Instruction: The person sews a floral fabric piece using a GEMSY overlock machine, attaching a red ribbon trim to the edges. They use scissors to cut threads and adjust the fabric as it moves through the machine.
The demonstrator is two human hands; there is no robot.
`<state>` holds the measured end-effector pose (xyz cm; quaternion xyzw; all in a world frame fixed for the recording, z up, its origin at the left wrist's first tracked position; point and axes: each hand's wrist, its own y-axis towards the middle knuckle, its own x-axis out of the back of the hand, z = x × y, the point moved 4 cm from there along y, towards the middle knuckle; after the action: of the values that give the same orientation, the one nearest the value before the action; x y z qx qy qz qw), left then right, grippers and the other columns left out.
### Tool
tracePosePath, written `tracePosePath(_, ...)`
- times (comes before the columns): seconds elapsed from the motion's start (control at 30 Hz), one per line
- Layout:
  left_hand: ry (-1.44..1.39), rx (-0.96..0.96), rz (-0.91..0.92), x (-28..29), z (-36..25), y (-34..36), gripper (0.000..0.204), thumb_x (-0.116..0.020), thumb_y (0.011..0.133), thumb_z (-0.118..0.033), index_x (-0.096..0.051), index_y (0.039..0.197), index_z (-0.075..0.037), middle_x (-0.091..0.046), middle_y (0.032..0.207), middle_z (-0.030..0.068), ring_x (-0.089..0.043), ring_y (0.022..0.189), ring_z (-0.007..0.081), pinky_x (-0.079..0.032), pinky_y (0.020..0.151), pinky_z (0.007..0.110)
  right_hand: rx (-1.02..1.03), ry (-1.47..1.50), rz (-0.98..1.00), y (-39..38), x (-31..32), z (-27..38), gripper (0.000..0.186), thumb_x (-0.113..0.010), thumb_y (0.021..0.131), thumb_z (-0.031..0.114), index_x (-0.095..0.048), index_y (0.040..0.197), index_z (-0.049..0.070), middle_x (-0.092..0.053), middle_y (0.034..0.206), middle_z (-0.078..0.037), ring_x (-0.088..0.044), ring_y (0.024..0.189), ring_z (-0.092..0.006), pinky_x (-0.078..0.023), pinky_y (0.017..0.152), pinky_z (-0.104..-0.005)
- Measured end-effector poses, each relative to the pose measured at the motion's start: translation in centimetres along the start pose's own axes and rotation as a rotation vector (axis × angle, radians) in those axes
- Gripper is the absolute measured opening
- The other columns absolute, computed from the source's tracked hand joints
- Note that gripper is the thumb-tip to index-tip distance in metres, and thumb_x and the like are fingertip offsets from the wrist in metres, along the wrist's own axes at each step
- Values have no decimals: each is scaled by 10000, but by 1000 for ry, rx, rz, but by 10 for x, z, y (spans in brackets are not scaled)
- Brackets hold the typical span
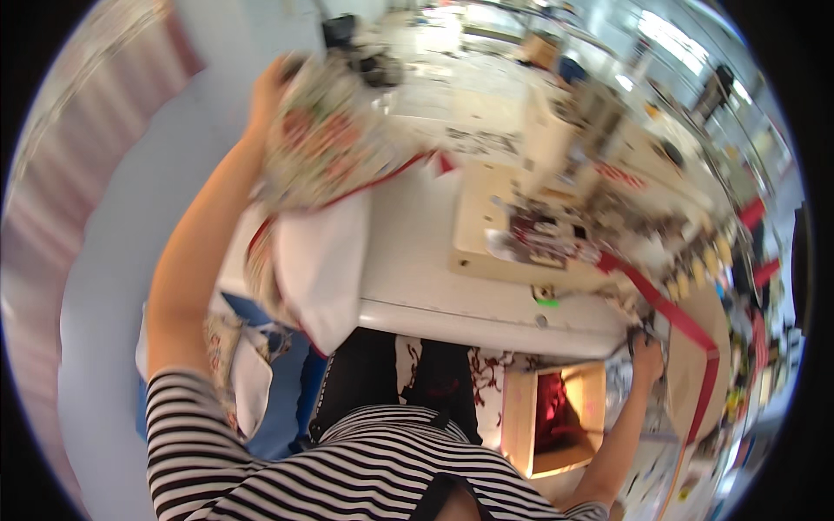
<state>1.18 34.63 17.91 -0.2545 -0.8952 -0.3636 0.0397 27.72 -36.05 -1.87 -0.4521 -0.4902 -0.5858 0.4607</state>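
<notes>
My left hand (pixel 285 71) is raised at the far left of the sewing table, closed on the upper edge of a floral fabric piece (pixel 321 139). Red binding runs along the fabric's lower edge, and its white underside (pixel 321 260) hangs over the table's front. Out at the right end of the table, my right hand (pixel 647 358) is closed around something small and dark, too blurred to name. Between the hands stands a cream industrial sewing machine (pixel 495 247). A red binding strip (pixel 660 304) runs from its foot area to the right, past my right hand.
Below the table, a wooden box (pixel 519 417) holds dark red cloth. More floral pieces (pixel 252 382) lie in a blue container at lower left. A round tan disc (pixel 695 382) stands beside my right hand. A pale wall and pink curtain (pixel 78 217) border the left.
</notes>
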Motion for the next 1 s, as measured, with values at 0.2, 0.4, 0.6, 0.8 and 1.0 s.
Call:
tracePosePath(0.2,10,-101,22,-35,-72,36,287,-512,905,-237,-522,1127,-56,-595,966,121,-555,903,225,-447,795,333,34,34,-75,53,-46,-8,323,-484,821,370,-574,1052,164,-618,986,-203,-578,937,-411,-451,773,-507)
tracePosePath(0.4,244,185,265,85,3,-109,432,-578,868,-375,-581,1197,-97,-631,1071,76,-554,1053,197,-426,894,310,223,42,-77,92,-70,-43,341,-499,834,334,-599,1026,69,-616,947,-188,-571,877,-394,-441,775,-470)
tracePosePath(0.6,410,853,-317,294,55,-367,256,-508,898,-229,-621,833,-9,-577,661,32,-520,561,80,-403,464,229,448,-65,-460,144,-101,-93,322,-574,828,324,-614,996,53,-618,798,-148,-596,743,-332,-480,652,-408)
tracePosePath(0.8,1010,651,-334,284,74,-519,359,-608,835,-309,-605,1036,-11,-653,804,111,-618,740,254,-491,692,352,512,-174,-549,94,-65,-45,381,-555,854,378,-589,1097,85,-555,994,-162,-615,773,-307,-499,600,-426)
tracePosePath(1.0,1267,828,-301,266,75,-531,333,-575,829,-280,-581,1043,-24,-617,823,192,-592,842,353,-450,768,435,415,-272,-385,35,-38,-39,472,-551,857,454,-562,1208,138,-479,1255,-197,-625,858,-323,-515,569,-476)
